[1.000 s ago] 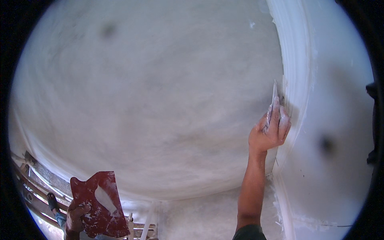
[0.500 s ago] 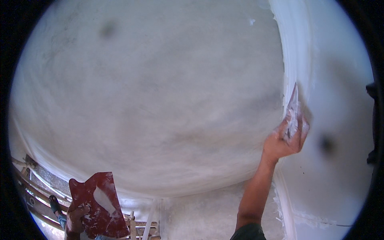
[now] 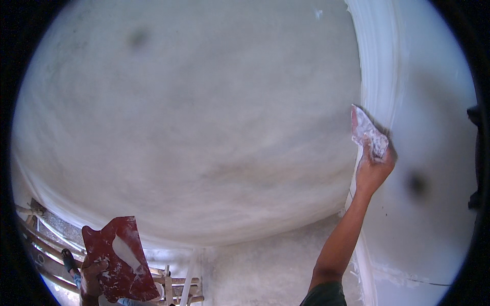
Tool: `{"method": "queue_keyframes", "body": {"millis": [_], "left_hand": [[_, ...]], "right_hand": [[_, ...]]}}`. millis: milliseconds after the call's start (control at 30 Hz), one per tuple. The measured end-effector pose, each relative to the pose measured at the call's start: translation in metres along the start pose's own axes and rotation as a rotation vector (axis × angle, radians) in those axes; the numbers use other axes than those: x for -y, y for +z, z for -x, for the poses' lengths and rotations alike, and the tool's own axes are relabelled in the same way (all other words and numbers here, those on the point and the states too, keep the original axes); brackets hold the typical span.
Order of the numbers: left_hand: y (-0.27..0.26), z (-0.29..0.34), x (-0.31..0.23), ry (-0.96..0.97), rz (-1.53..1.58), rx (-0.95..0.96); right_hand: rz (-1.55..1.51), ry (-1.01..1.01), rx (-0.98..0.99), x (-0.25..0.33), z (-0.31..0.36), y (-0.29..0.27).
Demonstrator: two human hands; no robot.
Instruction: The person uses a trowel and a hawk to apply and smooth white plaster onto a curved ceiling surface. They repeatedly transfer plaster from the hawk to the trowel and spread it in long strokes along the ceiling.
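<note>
My left hand [image 3: 91,278], at the lower left, is closed on the edge of a dark red, flat putty board [image 3: 115,265]. A smooth patch of white putty [image 3: 126,253] lies on the board, with smears around it. On the right, my right hand [image 3: 376,171] grips a reddish putty scraper [image 3: 368,131] coated in white paste. Its blade tilts up and to the left, at the border between the grey surface [image 3: 229,122] and a white putty band [image 3: 380,56]. Whether the blade touches the surface I cannot tell.
A smooth whitish panel [image 3: 439,214] extends to the right of the band. At the lower left are wooden poles [image 3: 53,250] and a sandalled foot [image 3: 69,259]. More wooden framing [image 3: 178,288] stands behind the board. A white putty strip [image 3: 363,270] runs down the lower right.
The scraper has turned in my right hand's grip, from nearly edge-on to showing more of its face, its tip now further left. The board has shifted slightly left.
</note>
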State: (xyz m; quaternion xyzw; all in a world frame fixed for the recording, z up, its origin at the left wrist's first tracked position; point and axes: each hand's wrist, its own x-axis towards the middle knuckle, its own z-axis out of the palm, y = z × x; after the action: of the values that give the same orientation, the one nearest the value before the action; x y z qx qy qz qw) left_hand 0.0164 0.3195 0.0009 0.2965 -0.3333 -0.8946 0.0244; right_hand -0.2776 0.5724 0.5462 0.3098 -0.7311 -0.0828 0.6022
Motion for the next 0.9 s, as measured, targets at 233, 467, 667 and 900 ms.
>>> {"method": "queue_keyframes", "body": {"millis": [233, 467, 667, 900], "left_hand": [[-0.007, 0.0, 0.005, -0.002, -0.064, -0.046], [-0.01, -0.006, 0.021, 0.086, 0.044, -0.003], [-0.004, -0.001, 0.012, 0.093, 0.085, 0.002], [0.004, 0.007, 0.001, 0.051, 0.106, 0.07]], "right_hand": [[0.128, -0.155, -0.191, -0.003, -0.011, 0.02], [0.255, -0.25, -0.321, -0.004, -0.001, 0.035], [0.344, -0.32, -0.348, -0.007, 0.019, 0.048], [0.1, -0.413, -0.462, -0.007, 0.046, 0.056]]}}
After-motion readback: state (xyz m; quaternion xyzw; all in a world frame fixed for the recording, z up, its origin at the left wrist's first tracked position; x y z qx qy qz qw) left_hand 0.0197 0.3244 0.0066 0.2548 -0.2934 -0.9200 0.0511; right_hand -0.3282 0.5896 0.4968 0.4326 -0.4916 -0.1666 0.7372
